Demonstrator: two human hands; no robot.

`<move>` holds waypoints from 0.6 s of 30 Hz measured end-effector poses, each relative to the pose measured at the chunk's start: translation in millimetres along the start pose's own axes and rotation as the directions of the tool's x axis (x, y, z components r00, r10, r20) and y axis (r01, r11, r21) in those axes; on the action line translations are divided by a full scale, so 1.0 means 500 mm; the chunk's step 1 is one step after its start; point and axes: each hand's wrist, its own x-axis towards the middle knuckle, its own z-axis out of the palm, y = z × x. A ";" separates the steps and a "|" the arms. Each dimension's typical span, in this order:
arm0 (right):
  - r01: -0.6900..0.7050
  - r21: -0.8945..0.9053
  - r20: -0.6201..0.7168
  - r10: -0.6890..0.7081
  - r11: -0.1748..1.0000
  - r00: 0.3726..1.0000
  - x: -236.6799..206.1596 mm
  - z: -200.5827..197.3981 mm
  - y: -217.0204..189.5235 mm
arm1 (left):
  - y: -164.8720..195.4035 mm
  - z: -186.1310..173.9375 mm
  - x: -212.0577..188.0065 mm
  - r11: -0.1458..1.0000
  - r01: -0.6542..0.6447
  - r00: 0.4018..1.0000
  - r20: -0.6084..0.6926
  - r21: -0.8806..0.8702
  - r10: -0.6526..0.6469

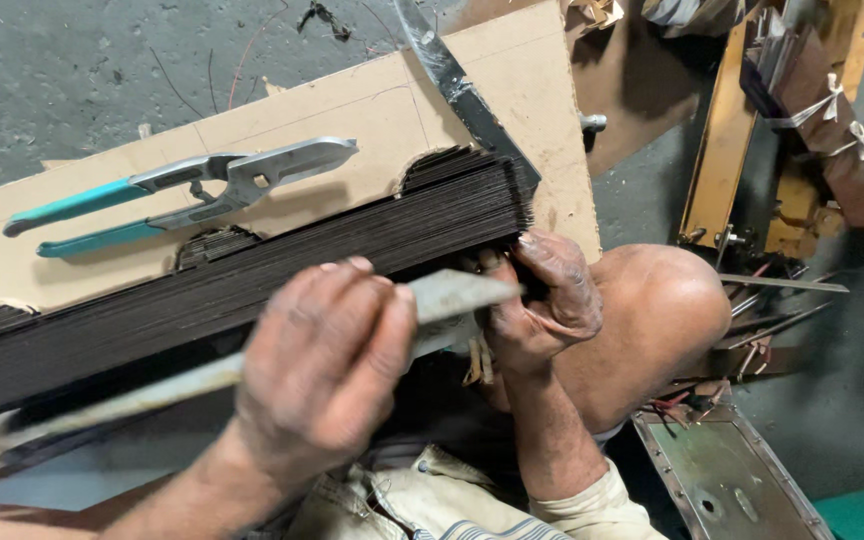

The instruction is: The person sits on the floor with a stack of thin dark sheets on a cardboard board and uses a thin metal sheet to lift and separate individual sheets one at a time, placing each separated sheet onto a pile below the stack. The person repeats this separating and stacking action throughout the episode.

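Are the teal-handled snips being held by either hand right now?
No, the teal-handled snips lie untouched on the cardboard sheet, while the left hand grips a flat metal strip.

The person's left hand [322,365] is bare, without a glove, ring or watch. Grime dulls the knuckles and fingers, and the forearm behind it, toward seven o'clock, is uncovered. The right hand [542,300] is bare too and darkened with greasy dirt, most of all along the fingers and around the nails. Below it, toward five o'clock, the wrist runs into a cream-coloured cloth sleeve [592,505] with a plain, loose cuff. At six o'clock lies more of the same cream garment [382,500], creased and soiled, with a band of thin dark stripes near the frame's lower edge. A bare knee [652,310] shows at three o'clock.
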 end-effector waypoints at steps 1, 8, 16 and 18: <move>0.005 -0.020 0.016 -0.005 1.000 1.000 0.001 -0.002 0.000 | -0.008 -0.010 0.012 1.000 0.010 1.000 -0.009 -0.016 -0.010; -0.031 0.089 0.039 0.027 0.996 0.999 0.000 -0.009 0.006 | -0.001 -0.002 0.079 0.996 -0.047 0.999 0.005 -0.075 0.048; -0.021 0.114 0.056 0.014 0.993 0.998 0.004 -0.014 0.016 | 0.015 0.024 0.093 0.984 -0.162 0.987 0.023 0.073 0.160; -0.032 0.129 0.055 0.025 0.991 0.998 0.005 -0.014 0.016 | 0.017 0.026 0.093 0.985 -0.159 0.987 0.014 0.074 0.158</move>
